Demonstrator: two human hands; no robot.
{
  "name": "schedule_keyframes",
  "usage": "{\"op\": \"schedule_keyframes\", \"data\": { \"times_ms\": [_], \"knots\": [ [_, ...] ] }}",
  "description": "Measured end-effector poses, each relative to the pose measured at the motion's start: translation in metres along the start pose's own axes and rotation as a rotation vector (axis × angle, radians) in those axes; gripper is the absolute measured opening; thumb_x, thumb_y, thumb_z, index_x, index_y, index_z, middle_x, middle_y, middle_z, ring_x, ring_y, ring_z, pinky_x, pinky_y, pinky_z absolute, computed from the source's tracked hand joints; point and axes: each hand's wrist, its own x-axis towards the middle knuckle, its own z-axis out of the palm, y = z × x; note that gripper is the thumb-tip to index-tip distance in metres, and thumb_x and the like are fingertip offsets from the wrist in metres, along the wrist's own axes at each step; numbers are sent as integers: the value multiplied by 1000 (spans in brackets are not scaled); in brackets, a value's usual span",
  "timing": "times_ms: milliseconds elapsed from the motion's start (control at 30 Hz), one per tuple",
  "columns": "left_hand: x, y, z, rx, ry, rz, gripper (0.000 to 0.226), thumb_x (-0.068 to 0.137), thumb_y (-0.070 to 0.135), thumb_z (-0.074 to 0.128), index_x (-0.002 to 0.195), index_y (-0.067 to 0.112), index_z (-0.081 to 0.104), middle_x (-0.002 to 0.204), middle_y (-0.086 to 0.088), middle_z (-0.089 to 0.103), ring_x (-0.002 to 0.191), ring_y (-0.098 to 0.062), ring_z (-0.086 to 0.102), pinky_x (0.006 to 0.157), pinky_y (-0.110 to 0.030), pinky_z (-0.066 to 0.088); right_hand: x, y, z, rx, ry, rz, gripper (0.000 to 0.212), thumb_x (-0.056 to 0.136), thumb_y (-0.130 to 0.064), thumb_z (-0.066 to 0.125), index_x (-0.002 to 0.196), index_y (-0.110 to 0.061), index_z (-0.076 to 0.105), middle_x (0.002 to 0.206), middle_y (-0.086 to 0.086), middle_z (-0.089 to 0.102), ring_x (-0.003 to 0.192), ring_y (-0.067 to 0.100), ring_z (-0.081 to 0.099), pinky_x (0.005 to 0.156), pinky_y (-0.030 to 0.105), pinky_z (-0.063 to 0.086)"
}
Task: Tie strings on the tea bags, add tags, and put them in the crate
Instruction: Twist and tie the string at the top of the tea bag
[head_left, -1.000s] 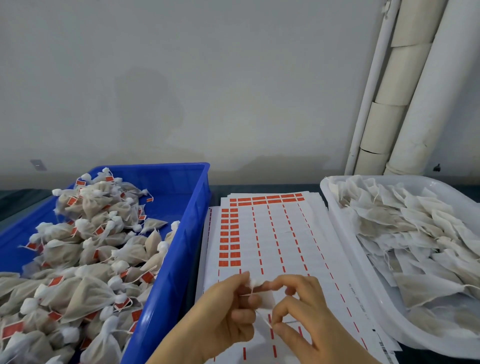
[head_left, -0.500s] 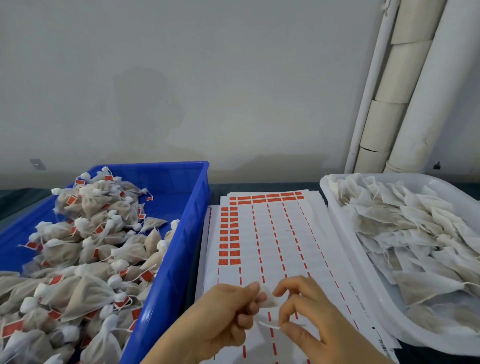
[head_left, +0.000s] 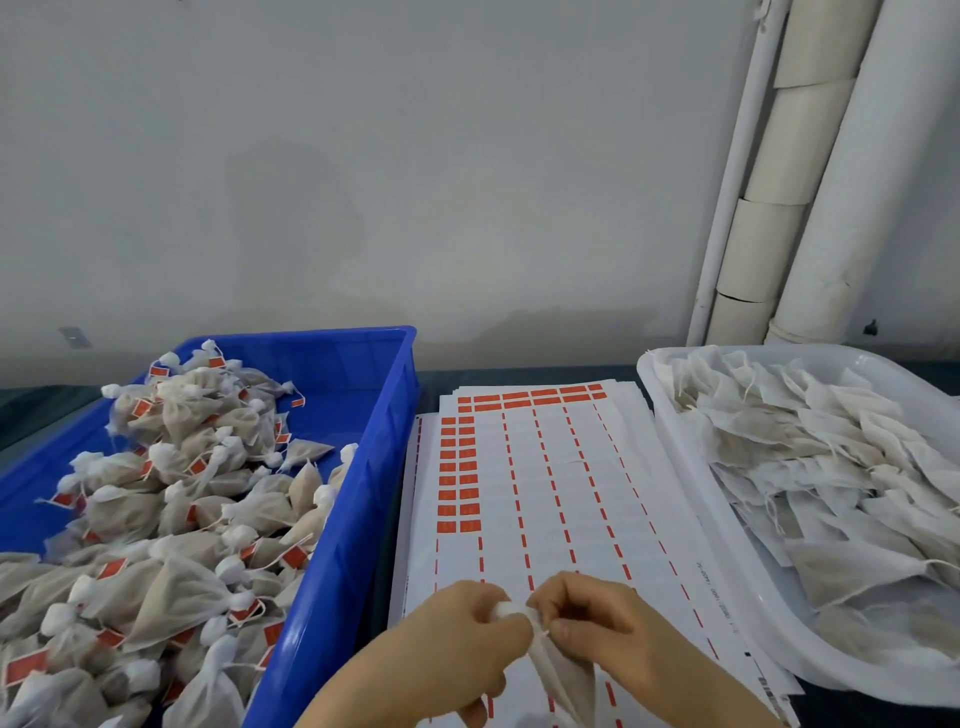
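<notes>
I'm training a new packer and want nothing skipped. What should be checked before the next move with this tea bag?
1. Grip on the tea bag by left hand and right hand: ok.
2. Its neck tied off: cannot tell.
3. Tag attached to it: cannot tell.
4. Spare red tags on the sheet: ok.
5. Room in the blue crate: ok.
6. More untied bags in the white tray: ok.

You get one view only: a wide-angle camera on your head, facing forward and tilted down. It sits close over your left hand (head_left: 452, 649) and right hand (head_left: 623, 634), which pinch a tea bag (head_left: 563, 675) at the near bottom edge. The blue crate (head_left: 384, 467) runs off frame on the left, the white tray (head_left: 696, 483) on the right, and the wall (head_left: 415, 182) fills the far upper half.
</notes>
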Motion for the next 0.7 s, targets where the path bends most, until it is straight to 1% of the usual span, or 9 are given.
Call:
{"op": "schedule_keyframes", "data": {
  "times_ms": [100, 167, 233, 300, 367, 467, 567, 633, 700],
  "knots": [
    [10, -3, 7, -109, 161, 2, 11, 91, 23, 50, 82, 20, 55, 66, 1, 53, 49, -7, 49, 50, -16, 45, -3, 0, 7, -108, 114, -21, 15, 92, -10, 50, 82, -20, 55, 72, -15, 56, 69, 0, 50, 69, 15, 42],
    [17, -8, 12, -183, 351, 68, 6, 89, 19, 55, 83, 17, 55, 66, -1, 56, 47, -8, 49, 47, -17, 45, -4, -3, 11, -261, 209, -82, 16, 92, -9, 52, 82, -22, 52, 80, -15, 56, 79, 2, 53, 78, 16, 44],
    [22, -13, 16, -295, 567, 146, 6, 87, 15, 61, 84, 17, 55, 68, -3, 61, 46, -10, 52, 46, -19, 46, -4, -5, 16, -441, 252, -147, 15, 90, -12, 55, 81, -24, 50, 88, -14, 54, 85, 3, 51, 82, 14, 43],
    [27, -16, 19, -401, 701, 184, 10, 85, 19, 66, 82, 15, 57, 67, -4, 62, 42, -11, 53, 43, -19, 45, -2, 0, 21, -722, 383, -313, 9, 84, -14, 58, 78, -19, 55, 87, -12, 56, 87, 2, 45, 78, 14, 45],
    [31, -17, 22, -469, 690, 179, 16, 84, 26, 67, 79, 12, 60, 60, -4, 61, 37, -9, 51, 40, -18, 43, 0, 8, 24, -912, 526, -471, 16, 86, -27, 54, 72, -20, 55, 77, -10, 61, 82, 0, 42, 69, 14, 48],
    [32, -15, 26, -581, 564, 102, 18, 85, 29, 64, 78, 12, 66, 47, 0, 59, 36, -8, 50, 40, -18, 43, 3, 15, 26, -1057, 627, -527, 33, 100, -41, 16, 84, -27, 40, 74, -10, 64, 82, 2, 40, 71, 15, 46],
    [30, -19, 30, -715, 485, -7, 33, 85, 38, 60, 74, 7, 65, 44, -1, 52, 40, -11, 45, 40, -18, 39, 4, 23, 27, -1135, 652, -603, 36, 101, -38, 17, 85, -24, 45, 73, -6, 64, 80, 4, 42, 77, 20, 40],
    [30, -22, 33, -732, 472, -49, 43, 84, 46, 57, 70, 5, 58, 44, -1, 49, 38, -13, 42, 39, -19, 37, 5, 25, 27, -1191, 674, -577, 52, 102, -35, 20, 77, -19, 62, 71, -4, 64, 77, 6, 51, 78, 22, 41],
    [26, -21, 33, -758, 445, -81, 46, 82, 48, 56, 72, 4, 60, 50, -3, 56, 38, -12, 44, 39, -18, 37, 8, 30, 26, -1278, 682, -580, 64, 102, -31, 18, 67, -19, 70, 71, -4, 66, 70, 10, 63, 79, 26, 46]
  ]
}}
